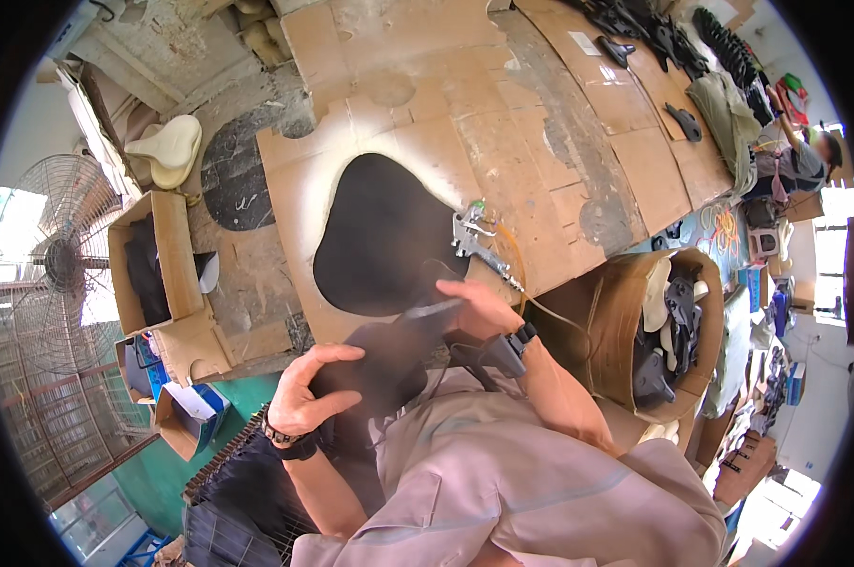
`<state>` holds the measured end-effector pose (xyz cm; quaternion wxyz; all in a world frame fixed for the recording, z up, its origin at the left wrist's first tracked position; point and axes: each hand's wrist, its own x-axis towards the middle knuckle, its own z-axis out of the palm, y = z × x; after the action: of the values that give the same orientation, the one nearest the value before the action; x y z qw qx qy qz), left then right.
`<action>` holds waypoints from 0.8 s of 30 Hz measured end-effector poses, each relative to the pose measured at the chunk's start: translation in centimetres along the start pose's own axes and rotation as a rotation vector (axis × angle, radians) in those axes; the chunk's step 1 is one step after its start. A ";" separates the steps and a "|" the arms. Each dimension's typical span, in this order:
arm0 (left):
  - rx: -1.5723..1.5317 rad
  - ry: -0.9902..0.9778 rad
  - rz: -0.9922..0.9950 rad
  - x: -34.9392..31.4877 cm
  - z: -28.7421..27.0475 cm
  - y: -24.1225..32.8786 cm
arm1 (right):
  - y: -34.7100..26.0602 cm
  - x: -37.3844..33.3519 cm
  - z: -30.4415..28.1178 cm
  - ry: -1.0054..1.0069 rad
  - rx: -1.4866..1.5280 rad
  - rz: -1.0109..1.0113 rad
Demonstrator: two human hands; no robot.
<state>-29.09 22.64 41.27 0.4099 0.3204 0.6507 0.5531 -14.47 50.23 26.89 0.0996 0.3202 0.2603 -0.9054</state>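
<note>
near edge: the lap, under a mauve-grey cloth (pixel 484 425), sat close against the worktable's near side.
room at the hands: both hands worked over the lap and table edge; the cardboard-sided box (pixel 588 317) stood near the right forearm, its mouth facing away and full of saddle parts.
left hand (pixel 309 389): it reached in from the lower left, wrist banded, thumb and forefinger curved well apart, with the dark piece across their gap; how firmly it held could not be told.
right hand (pixel 484 312): it was turned inward with fingers toward the left, the piece's narrow end against them; blur hid whether they had closed on it.
dark piece (pixel 375 364): blurred, between the hands, in front of the saddle-shaped black patch.
black patch (pixel 380 236): it lay on the cardboard sheeting (pixel 512 161), ringed by a pale halo.
spray gun (pixel 479 248): just beside the patch's right edge, hose trailing right.
far room: a broad stretch of cardboard ran from the gun to black saddle shells (pixel 625 28).
</note>
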 end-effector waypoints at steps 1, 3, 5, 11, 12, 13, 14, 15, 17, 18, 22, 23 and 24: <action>-0.019 0.037 0.017 -0.2 0.1 -0.3 | 0.6 0.9 -1.2 0.080 0.074 -0.012; -0.164 0.172 0.008 -0.2 0.7 -1.4 | 0.7 1.2 -2.2 0.158 0.245 -0.065; -0.231 0.291 0.043 0.1 1.1 -3.2 | -0.9 -0.3 -0.3 0.293 0.229 -0.171; -0.393 0.528 0.064 2.7 4.1 -6.9 | -8.4 -2.8 2.2 0.264 0.100 -0.470; -0.442 0.576 0.073 3.5 4.5 -7.5 | -9.6 -1.7 2.9 0.261 0.078 -0.515; -0.470 0.663 0.040 4.7 4.9 -7.7 | -10.7 0.0 3.7 0.275 0.010 -0.556; -0.468 0.721 0.049 5.8 4.6 -9.5 | -11.6 2.5 4.8 0.286 -0.059 -0.593; -0.536 0.784 0.014 7.4 4.7 -9.6 | -12.6 5.6 4.9 0.268 -0.133 -0.597; -0.594 0.880 -0.034 10.7 4.5 -11.4 | -12.8 12.8 3.5 0.310 -0.340 -0.615; -0.592 0.925 -0.043 12.1 4.1 -14.9 | -12.1 15.2 2.6 0.360 -0.487 -0.622; -0.569 1.020 -0.181 12.7 2.3 -25.6 | -5.0 13.8 0.2 0.484 -1.146 -0.905; -0.528 1.048 -0.228 13.1 2.6 -25.4 | -3.0 12.6 -1.6 0.483 -1.150 -0.813; -0.511 1.066 -0.242 13.2 2.7 -25.9 | -1.5 10.9 -2.9 0.428 -1.055 -0.500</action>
<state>-31.79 30.66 13.31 0.1511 -0.1860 0.6448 0.7259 -21.92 52.84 18.73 -0.0254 0.3318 0.7539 -0.5665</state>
